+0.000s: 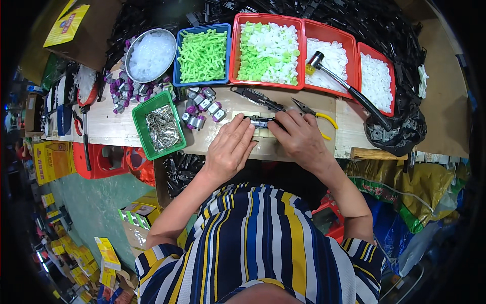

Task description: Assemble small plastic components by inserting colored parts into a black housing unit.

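Observation:
Both hands meet at the bench's front middle on a black plastic part (259,121) with a pale section, lying over a light block (263,133). My left hand (229,148) presses its left end, fingers together. With bent fingers my right hand (302,139) grips its right end; the fingertips' undersides are hidden. Just beyond lies a second black plastic assembly (259,98). Pliers with yellow handles (325,121) rest beside my right hand. Several small motors with purple ends (203,105) stand left of the part, next to a green tray (180,139) of small metal pieces.
Along the back stand a bowl (172,57) of translucent pieces, a blue tray (229,55) of green pieces and red trays (302,71) of white and green pieces. A hammer (354,92) lies across two trays. A black bag (422,136) sits right. Black parts (364,15) heap behind.

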A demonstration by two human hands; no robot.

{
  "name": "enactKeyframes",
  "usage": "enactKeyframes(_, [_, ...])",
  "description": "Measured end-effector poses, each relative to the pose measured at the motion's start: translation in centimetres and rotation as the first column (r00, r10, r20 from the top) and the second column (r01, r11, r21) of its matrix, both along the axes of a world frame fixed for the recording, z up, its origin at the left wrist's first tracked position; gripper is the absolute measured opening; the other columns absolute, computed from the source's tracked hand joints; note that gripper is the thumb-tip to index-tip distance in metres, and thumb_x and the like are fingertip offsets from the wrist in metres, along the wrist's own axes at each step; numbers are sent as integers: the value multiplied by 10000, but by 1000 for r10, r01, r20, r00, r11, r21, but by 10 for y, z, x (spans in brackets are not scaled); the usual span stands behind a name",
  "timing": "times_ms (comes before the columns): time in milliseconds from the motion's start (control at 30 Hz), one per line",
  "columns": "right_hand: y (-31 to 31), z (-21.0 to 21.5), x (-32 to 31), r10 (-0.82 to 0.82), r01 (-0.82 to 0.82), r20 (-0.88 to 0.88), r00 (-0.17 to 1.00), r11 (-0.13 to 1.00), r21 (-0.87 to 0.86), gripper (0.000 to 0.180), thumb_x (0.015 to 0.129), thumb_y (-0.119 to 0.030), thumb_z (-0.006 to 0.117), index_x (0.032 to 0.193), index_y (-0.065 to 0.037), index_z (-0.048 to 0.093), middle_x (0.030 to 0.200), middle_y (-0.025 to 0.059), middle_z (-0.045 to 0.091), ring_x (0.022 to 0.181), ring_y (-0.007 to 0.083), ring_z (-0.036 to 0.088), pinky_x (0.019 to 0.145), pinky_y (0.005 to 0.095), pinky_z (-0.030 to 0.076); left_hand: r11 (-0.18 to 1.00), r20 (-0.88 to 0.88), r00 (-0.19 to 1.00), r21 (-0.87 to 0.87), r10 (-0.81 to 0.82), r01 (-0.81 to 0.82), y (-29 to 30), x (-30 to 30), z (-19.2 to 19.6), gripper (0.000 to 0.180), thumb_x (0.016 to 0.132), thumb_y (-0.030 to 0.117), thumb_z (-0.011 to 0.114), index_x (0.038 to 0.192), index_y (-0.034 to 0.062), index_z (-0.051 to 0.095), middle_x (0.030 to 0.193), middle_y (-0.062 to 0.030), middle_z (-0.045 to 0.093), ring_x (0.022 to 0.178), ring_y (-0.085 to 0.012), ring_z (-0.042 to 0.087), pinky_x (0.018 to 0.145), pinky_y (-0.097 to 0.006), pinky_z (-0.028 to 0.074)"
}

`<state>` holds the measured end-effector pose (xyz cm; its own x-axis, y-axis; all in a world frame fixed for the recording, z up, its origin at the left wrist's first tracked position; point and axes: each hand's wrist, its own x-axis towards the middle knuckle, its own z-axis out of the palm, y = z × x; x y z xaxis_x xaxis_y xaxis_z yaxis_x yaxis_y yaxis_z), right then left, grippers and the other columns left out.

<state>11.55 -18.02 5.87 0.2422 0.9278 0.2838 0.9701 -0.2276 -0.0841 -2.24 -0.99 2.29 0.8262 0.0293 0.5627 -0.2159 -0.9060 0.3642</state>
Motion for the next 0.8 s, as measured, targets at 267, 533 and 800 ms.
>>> enactKeyframes(267, [4,0,4,64,-62,-116,991,998,20,285,784,-74,622,1066,-40,641,1062,85,587,1017,259,590,836,370,466,1000,-9,1000,-5,-9,9,4,-3,-7,398,797,61,758,1160,-58,648,1193,-204,645,1174,-364,604,928,-447,495])
enactKeyframes(533, [23,15,13,34,28,-384,923,988,154,316,752,-84,745,1052,-47,653,995,96,623,931,285,629,781,410,496,992,-37,998,-118,-42,38,4,-9,-7,437,778,40,756,1194,-25,638,1230,-185,624,1245,-366,553,948,-448,478])
enactKeyframes(800, [108,-11,1,300,-275,-233,925,952,133,126,811,-133,634,910,-56,624,874,69,569,899,239,569,720,376,410,996,102,993,-77,61,-54,-4,-38,-13,366,732,26,766,1091,20,695,1100,-113,649,1046,-311,607,823,-387,481])
